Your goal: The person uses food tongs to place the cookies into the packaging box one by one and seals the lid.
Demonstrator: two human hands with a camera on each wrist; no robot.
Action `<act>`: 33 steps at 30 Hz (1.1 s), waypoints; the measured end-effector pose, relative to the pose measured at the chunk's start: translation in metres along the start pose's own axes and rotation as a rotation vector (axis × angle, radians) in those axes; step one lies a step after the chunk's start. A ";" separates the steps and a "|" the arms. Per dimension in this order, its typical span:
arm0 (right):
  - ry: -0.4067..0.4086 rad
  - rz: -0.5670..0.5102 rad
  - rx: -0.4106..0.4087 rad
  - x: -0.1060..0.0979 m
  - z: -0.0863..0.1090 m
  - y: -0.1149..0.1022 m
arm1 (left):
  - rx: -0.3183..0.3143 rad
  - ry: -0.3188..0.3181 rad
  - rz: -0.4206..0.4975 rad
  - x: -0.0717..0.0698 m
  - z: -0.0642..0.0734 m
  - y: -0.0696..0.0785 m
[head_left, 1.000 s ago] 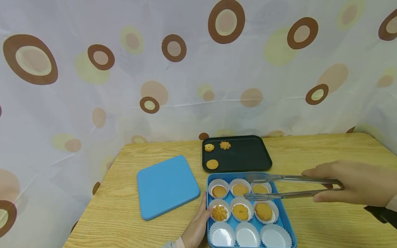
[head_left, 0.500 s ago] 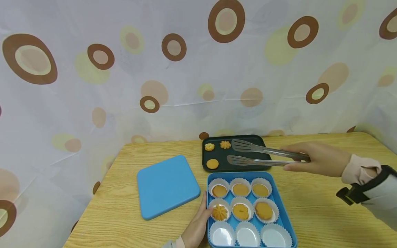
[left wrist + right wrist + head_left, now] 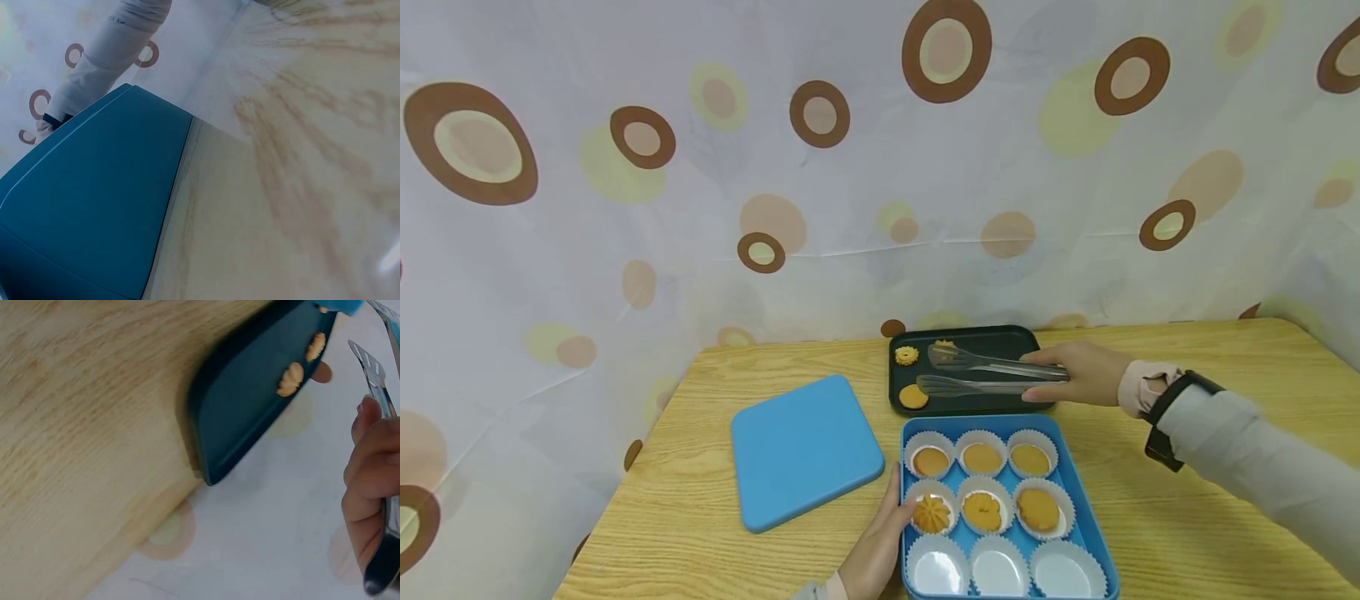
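Observation:
My right hand (image 3: 1082,375) grips metal tongs (image 3: 992,365) over the black tray (image 3: 992,406), their two arms spread with nothing between the tips. One tip partly covers a flower-shaped cookie (image 3: 945,342); the other is near a round cookie (image 3: 913,397). A ring-shaped cookie (image 3: 906,356) lies at the tray's far left. In front, my left hand (image 3: 872,546) holds the left wall of a blue box (image 3: 1084,500), thumb over the rim. White paper cups fill it in three rows. Cookies sit in the back and middle rows; the front cups (image 3: 1066,571) show only white paper.
A blue lid (image 3: 805,454) lies flat left of the box on the wooden table (image 3: 685,500). Behind the table hangs a patterned curtain (image 3: 850,183). The box's outer wall (image 3: 106,181) fills much of the left wrist view.
My right hand has carried the tongs from above the box to the tray, then further left toward the cookies. My left hand, the box and the lid have stayed put.

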State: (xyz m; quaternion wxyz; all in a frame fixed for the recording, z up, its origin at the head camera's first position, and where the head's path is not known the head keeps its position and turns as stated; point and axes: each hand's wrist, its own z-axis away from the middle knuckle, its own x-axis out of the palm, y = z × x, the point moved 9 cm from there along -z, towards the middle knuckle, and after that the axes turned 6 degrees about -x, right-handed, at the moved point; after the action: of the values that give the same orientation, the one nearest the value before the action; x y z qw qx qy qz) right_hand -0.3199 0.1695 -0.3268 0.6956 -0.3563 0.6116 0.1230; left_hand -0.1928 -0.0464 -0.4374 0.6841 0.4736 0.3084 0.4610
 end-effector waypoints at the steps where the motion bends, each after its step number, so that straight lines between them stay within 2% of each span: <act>1: -0.007 -0.004 0.002 0.003 -0.003 0.001 | -0.001 -0.001 0.003 0.000 0.000 0.000; 11: -0.088 -0.045 -0.011 0.028 -0.023 0.004 | -0.003 0.006 0.008 -0.001 -0.003 -0.002; 22: -0.107 -0.037 -0.014 0.035 -0.029 0.001 | 0.010 0.006 -0.005 -0.001 -0.003 -0.001; 33: -0.090 -0.027 -0.012 0.041 -0.034 0.002 | 0.025 -0.006 0.024 0.000 -0.002 0.000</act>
State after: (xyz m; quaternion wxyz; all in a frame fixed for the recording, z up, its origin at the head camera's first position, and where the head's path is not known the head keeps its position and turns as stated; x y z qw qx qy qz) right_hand -0.3378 0.1376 -0.3659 0.7218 -0.3630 0.5740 0.1331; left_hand -0.1940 -0.0455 -0.4379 0.6735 0.4870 0.3066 0.4639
